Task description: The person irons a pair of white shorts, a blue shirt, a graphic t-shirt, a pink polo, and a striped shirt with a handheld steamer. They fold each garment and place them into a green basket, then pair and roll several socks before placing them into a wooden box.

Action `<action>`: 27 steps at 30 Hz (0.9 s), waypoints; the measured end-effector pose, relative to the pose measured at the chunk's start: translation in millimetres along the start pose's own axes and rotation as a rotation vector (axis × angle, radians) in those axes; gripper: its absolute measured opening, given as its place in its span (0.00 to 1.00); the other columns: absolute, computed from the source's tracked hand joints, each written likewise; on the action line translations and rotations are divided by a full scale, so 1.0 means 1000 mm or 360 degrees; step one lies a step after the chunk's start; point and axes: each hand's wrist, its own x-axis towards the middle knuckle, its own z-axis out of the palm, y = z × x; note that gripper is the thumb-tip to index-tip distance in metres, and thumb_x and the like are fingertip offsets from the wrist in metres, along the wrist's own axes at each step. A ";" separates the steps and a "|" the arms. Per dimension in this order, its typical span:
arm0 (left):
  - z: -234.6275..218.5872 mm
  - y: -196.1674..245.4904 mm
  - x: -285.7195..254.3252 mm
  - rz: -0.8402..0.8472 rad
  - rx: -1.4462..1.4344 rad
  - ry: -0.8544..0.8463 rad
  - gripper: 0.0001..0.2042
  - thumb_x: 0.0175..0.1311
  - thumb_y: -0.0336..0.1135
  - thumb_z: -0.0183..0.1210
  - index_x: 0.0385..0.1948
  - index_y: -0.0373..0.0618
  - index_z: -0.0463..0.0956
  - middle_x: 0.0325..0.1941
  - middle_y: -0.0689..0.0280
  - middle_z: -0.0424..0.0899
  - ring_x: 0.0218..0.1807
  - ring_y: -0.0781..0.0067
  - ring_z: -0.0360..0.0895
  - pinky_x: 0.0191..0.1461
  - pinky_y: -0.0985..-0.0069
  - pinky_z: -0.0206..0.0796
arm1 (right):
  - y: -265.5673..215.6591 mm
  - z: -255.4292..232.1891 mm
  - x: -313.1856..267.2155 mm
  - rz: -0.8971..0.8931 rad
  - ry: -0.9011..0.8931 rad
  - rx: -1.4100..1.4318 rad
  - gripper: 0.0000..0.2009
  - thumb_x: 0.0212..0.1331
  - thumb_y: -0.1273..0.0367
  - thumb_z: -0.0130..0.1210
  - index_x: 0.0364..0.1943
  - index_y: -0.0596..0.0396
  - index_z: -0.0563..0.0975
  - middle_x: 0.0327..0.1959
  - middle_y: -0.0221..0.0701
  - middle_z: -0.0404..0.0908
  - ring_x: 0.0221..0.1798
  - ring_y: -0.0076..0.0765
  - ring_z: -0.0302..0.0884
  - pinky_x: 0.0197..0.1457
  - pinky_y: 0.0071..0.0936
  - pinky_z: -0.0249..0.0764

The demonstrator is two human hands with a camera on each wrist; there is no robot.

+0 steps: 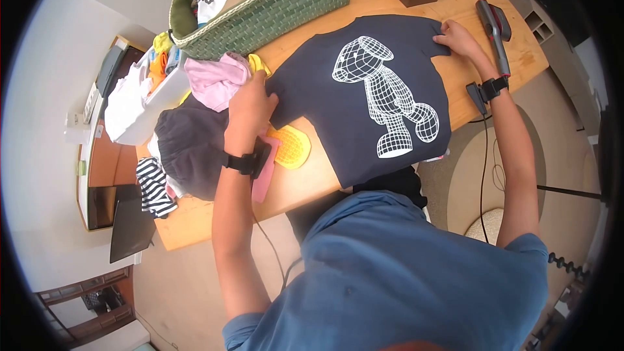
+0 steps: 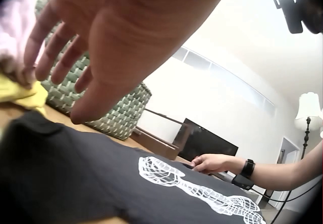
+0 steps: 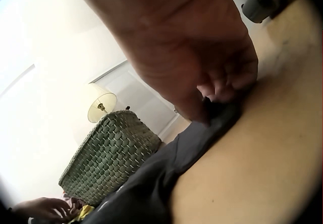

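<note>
The right fingers (image 3: 222, 90) curl down and pinch the edge of the shirt (image 1: 370, 97), gripping its far sleeve corner against the counter (image 1: 312, 175). That grip seems meant to hold the cloth taut and flat, since the shirt lies spread print-up across the counter, its lower hem hanging over the near edge toward the person. The left fingers (image 2: 55, 57) are spread and relaxed, hovering just above the shirt's other sleeve; the left wrist view shows a gap under them, so they grip nothing. From the head view the left hand (image 1: 252, 107) sits at the shirt's left edge, beside the pink cloth (image 1: 218, 81) and the pile of dark clothes (image 1: 192, 146).

Both arms reach out wide from the body, the right hand (image 1: 458, 39) stretched far forward with the wrist low on the counter, the left arm bent in closer. A green basket (image 1: 273, 13) stands just beyond the shirt, and a handheld steamer (image 1: 495, 26) lies near the right hand, untouched.
</note>
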 end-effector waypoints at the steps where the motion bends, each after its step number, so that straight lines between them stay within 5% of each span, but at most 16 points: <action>1: -0.004 0.010 0.000 0.0011 0.0110 0.0062 0.23 0.57 0.35 0.63 0.56 0.40 0.73 0.51 0.48 0.81 0.52 0.44 0.79 0.58 0.59 0.71 | 0.016 0.003 0.015 -0.0047 -0.0080 0.0008 0.18 0.57 0.65 0.64 0.46 0.62 0.76 0.28 0.27 0.77 0.31 0.24 0.75 0.35 0.24 0.72; 4: 0.007 0.027 0.019 0.0535 -0.0157 0.0257 0.22 0.58 0.36 0.64 0.54 0.40 0.75 0.52 0.49 0.80 0.52 0.47 0.79 0.57 0.61 0.71 | 0.014 0.004 0.018 -0.0165 -0.0106 0.0431 0.17 0.59 0.62 0.62 0.45 0.60 0.76 0.35 0.31 0.80 0.37 0.27 0.77 0.41 0.26 0.74; 6: 0.016 0.054 0.034 0.0686 -0.0511 -0.0035 0.20 0.59 0.35 0.63 0.53 0.40 0.76 0.54 0.50 0.79 0.57 0.49 0.76 0.62 0.62 0.68 | -0.005 0.007 0.012 -0.0125 -0.0028 0.0904 0.19 0.61 0.61 0.61 0.48 0.60 0.75 0.39 0.33 0.81 0.41 0.27 0.79 0.43 0.27 0.75; 9: 0.055 0.071 0.061 0.0956 -0.0569 -0.0074 0.20 0.59 0.36 0.63 0.53 0.40 0.76 0.59 0.52 0.76 0.62 0.49 0.72 0.67 0.62 0.64 | -0.026 0.011 -0.004 0.0154 0.0125 0.1433 0.23 0.64 0.61 0.60 0.57 0.61 0.71 0.41 0.31 0.81 0.41 0.24 0.78 0.43 0.26 0.76; 11: 0.071 0.075 0.069 0.0962 -0.0512 -0.0003 0.20 0.59 0.37 0.63 0.53 0.40 0.76 0.61 0.54 0.75 0.65 0.50 0.69 0.69 0.62 0.61 | -0.041 0.014 -0.026 0.0356 0.0208 0.1421 0.27 0.64 0.61 0.60 0.63 0.60 0.67 0.42 0.31 0.81 0.41 0.22 0.78 0.42 0.25 0.76; 17: 0.086 0.076 0.073 0.0889 -0.0331 0.0075 0.20 0.59 0.40 0.63 0.53 0.44 0.78 0.63 0.58 0.74 0.67 0.53 0.67 0.70 0.60 0.59 | -0.066 -0.011 -0.073 0.0121 -0.0534 0.0679 0.29 0.62 0.65 0.60 0.67 0.52 0.66 0.43 0.29 0.80 0.40 0.19 0.76 0.43 0.18 0.73; 20: 0.085 0.077 0.073 0.0847 -0.0336 0.0025 0.20 0.59 0.42 0.63 0.53 0.47 0.78 0.64 0.60 0.73 0.68 0.54 0.66 0.71 0.60 0.58 | -0.050 0.003 -0.069 -0.0078 -0.0709 0.0838 0.27 0.63 0.67 0.59 0.66 0.50 0.67 0.41 0.27 0.79 0.38 0.18 0.75 0.43 0.17 0.72; 24: 0.086 0.075 0.071 0.0814 -0.0381 0.0029 0.20 0.59 0.42 0.63 0.53 0.48 0.78 0.64 0.62 0.73 0.69 0.55 0.64 0.71 0.58 0.56 | -0.071 0.020 -0.102 0.0141 -0.0344 0.1778 0.31 0.62 0.72 0.59 0.70 0.49 0.62 0.41 0.26 0.79 0.40 0.18 0.77 0.43 0.18 0.74; 27: 0.087 0.075 0.071 0.0808 -0.0396 0.0029 0.20 0.58 0.42 0.63 0.53 0.49 0.78 0.65 0.62 0.72 0.69 0.55 0.63 0.71 0.57 0.55 | -0.079 0.011 -0.124 0.0197 -0.0514 0.1450 0.34 0.62 0.74 0.59 0.72 0.49 0.59 0.42 0.28 0.79 0.43 0.18 0.77 0.43 0.19 0.74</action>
